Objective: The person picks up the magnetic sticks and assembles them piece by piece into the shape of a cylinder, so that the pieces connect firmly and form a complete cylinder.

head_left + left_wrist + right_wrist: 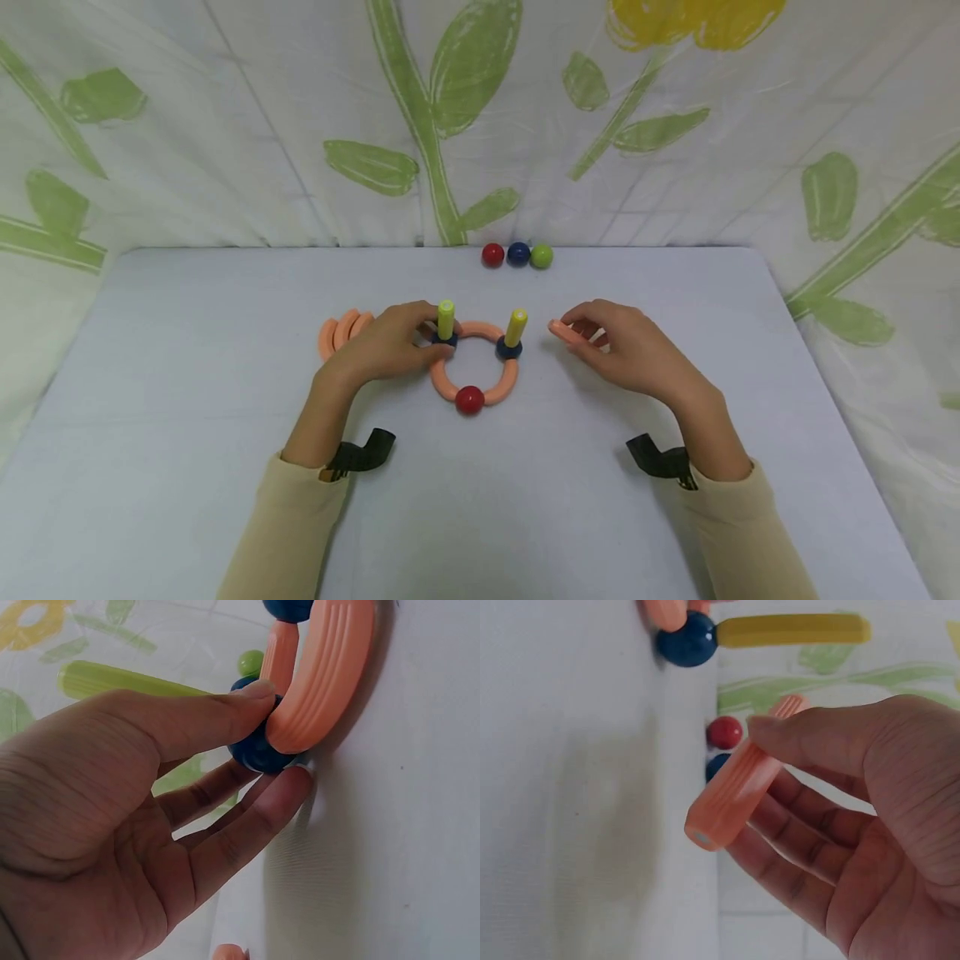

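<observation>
A ring of orange curved rods (481, 329) lies on the table, joined by a red ball (469, 401) at the near side and blue balls left and right. Upright in the left blue ball (259, 754) is a yellow-green stick (446, 318); a yellow stick (516, 327) rises from the right blue ball (509, 348). My left hand (393, 340) pinches the left blue ball between thumb and fingers. To the right of the ring, my right hand (630, 346) holds a loose orange curved rod (735, 791) above the table, thumb against its ribbed side.
Several spare orange curved rods (327, 339) lie left of the ring, partly behind my left hand. At the table's far edge sit a loose red ball (492, 255), blue ball (518, 254) and green ball (542, 256). A leaf-patterned curtain (300, 100) hangs behind.
</observation>
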The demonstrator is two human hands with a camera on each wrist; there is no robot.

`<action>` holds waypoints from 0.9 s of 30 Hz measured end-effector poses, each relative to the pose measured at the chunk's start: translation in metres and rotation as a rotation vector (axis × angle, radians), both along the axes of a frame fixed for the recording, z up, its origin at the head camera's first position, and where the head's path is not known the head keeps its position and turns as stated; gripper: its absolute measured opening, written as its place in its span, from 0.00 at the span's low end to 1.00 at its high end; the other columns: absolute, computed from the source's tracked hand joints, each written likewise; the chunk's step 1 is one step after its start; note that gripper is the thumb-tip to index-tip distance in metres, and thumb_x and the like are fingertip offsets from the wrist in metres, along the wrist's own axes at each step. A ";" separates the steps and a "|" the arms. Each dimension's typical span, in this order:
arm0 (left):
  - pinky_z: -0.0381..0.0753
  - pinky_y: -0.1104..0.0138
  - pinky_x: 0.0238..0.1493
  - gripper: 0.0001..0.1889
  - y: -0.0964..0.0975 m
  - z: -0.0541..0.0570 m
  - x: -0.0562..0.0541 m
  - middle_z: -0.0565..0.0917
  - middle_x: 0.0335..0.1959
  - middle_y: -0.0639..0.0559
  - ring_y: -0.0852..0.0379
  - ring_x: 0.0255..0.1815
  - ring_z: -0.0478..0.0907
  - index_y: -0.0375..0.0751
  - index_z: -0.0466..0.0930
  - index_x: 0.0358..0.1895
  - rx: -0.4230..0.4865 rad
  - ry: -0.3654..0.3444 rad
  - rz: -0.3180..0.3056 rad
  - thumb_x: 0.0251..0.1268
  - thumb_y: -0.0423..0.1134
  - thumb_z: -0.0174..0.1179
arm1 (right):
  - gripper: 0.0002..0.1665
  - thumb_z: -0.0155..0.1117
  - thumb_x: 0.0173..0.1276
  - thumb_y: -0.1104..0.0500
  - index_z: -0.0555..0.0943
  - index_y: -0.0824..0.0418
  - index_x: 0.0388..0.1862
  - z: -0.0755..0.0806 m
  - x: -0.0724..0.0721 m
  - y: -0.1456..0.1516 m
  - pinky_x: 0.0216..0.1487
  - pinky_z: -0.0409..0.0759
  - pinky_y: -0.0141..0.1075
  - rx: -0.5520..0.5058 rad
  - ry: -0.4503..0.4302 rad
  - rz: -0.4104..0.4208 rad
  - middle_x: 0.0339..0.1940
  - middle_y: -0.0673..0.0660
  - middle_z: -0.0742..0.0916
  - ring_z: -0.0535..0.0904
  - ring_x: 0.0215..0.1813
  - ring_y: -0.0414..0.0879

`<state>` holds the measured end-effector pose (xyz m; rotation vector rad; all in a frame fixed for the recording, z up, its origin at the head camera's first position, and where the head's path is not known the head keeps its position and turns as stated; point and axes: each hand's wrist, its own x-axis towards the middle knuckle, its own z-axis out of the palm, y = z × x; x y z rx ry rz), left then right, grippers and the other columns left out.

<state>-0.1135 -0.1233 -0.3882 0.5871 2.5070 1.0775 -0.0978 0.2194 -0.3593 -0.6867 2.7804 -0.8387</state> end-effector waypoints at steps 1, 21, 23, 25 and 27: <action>0.83 0.51 0.61 0.13 0.001 0.000 0.000 0.88 0.54 0.48 0.46 0.57 0.85 0.43 0.87 0.55 -0.002 0.001 0.007 0.70 0.37 0.70 | 0.11 0.70 0.76 0.55 0.86 0.56 0.54 0.001 0.000 0.000 0.51 0.88 0.44 -0.017 -0.005 0.004 0.46 0.51 0.91 0.86 0.48 0.44; 0.83 0.59 0.50 0.13 0.010 -0.001 0.000 0.89 0.52 0.51 0.55 0.44 0.86 0.51 0.85 0.49 -0.035 0.008 0.060 0.67 0.50 0.74 | 0.18 0.75 0.70 0.62 0.81 0.55 0.55 0.011 0.010 -0.025 0.53 0.89 0.35 -0.343 -0.025 0.009 0.50 0.49 0.88 0.87 0.52 0.41; 0.84 0.57 0.54 0.15 0.009 0.000 0.000 0.89 0.53 0.51 0.54 0.49 0.86 0.50 0.85 0.52 -0.030 0.006 0.049 0.68 0.48 0.74 | 0.19 0.75 0.70 0.61 0.80 0.56 0.56 0.009 0.013 -0.029 0.53 0.89 0.34 -0.374 -0.035 0.015 0.51 0.50 0.88 0.87 0.53 0.41; 0.84 0.54 0.58 0.17 0.009 -0.001 0.000 0.88 0.56 0.50 0.51 0.53 0.86 0.49 0.85 0.56 -0.019 0.007 0.036 0.69 0.47 0.73 | 0.19 0.75 0.70 0.61 0.81 0.56 0.57 0.009 0.016 -0.033 0.53 0.89 0.33 -0.400 -0.041 0.018 0.52 0.51 0.89 0.86 0.53 0.40; 0.83 0.52 0.62 0.18 0.009 -0.001 0.000 0.87 0.58 0.50 0.49 0.57 0.85 0.48 0.85 0.59 -0.008 0.007 0.025 0.70 0.45 0.72 | 0.18 0.75 0.70 0.61 0.82 0.57 0.57 0.008 0.019 -0.036 0.53 0.89 0.34 -0.427 -0.043 0.027 0.52 0.52 0.89 0.87 0.54 0.41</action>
